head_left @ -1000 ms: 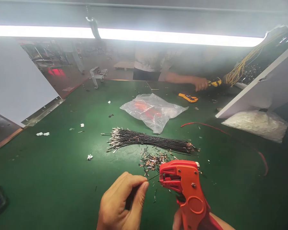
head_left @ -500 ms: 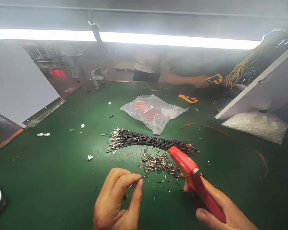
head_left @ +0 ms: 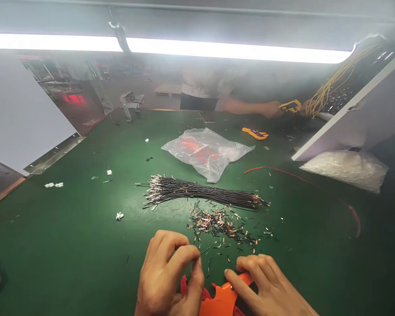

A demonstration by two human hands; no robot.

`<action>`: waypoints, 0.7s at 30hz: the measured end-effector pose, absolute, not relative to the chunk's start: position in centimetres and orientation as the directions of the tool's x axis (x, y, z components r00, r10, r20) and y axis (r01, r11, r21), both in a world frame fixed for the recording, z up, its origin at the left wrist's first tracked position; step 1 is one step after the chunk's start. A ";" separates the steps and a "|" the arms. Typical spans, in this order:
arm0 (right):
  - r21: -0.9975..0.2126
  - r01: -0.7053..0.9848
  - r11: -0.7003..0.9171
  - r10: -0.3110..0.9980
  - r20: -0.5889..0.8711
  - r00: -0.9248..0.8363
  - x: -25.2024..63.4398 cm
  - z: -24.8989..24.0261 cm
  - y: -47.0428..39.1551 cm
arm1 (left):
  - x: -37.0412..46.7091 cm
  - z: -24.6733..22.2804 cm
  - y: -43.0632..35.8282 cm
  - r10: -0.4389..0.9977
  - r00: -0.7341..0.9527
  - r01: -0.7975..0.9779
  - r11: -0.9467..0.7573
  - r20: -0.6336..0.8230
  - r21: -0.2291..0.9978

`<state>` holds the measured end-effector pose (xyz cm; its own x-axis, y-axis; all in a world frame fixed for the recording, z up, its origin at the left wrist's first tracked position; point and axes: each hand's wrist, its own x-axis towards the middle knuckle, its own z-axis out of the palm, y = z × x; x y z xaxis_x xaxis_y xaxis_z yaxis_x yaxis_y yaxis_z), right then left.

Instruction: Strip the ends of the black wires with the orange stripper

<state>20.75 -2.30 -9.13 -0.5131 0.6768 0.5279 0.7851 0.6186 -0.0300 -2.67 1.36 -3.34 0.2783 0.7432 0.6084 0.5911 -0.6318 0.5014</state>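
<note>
At the lower middle, my left hand (head_left: pixel 173 272) is closed, thumb and forefinger pinching a thin black wire (head_left: pixel 208 248) whose end sticks out to the right. My right hand (head_left: pixel 266 285) grips an orange and red wire stripper (head_left: pixel 219 303) low at the bottom edge. Its red jaw end points left and partly disappears behind my left hand. Beyond both hands lies a heap of short black and copper wire scraps (head_left: pixel 217 223). Behind that heap, a bundle of black wires (head_left: pixel 197 192) rests lengthwise, with silvery terminals at its left end and bare copper at its right.
A clear plastic bag (head_left: pixel 209 153) with red contents lies behind the bundle. Farther right are a yellow-orange hand tool (head_left: pixel 255 133), a curved red wire (head_left: pixel 292 172) and a filled clear bag (head_left: pixel 345 170) beside a white panel (head_left: pixel 352 109). Small white bits (head_left: pixel 119 216) dot the left side.
The wire stripper, raised upright on the right before, is now lower and farther left, turned on its side beside my left hand. My left hand has shifted slightly right with the wire.
</note>
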 end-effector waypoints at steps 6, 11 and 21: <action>-0.142 0.771 0.621 0.744 0.418 -0.522 21.8 -8.0 -2.5 | -1.3 -4.2 0.5 0.721 0.255 0.663 -0.615 0.645 0.426; -0.566 0.690 0.451 0.879 0.416 -0.233 22.1 -5.4 -2.2 | 0.2 -4.8 -0.4 0.667 0.281 0.687 -0.642 0.690 0.341; -0.557 0.627 0.544 0.839 0.366 -0.403 21.0 -6.2 -1.7 | 0.9 -5.1 -0.7 0.644 0.320 0.669 -0.673 0.695 0.316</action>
<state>20.95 -1.71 -6.16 -0.4025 0.8390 0.3662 0.6270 0.5442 -0.5574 0.93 -0.70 -5.12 0.3195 0.6439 0.6951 0.6689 -0.6729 0.3158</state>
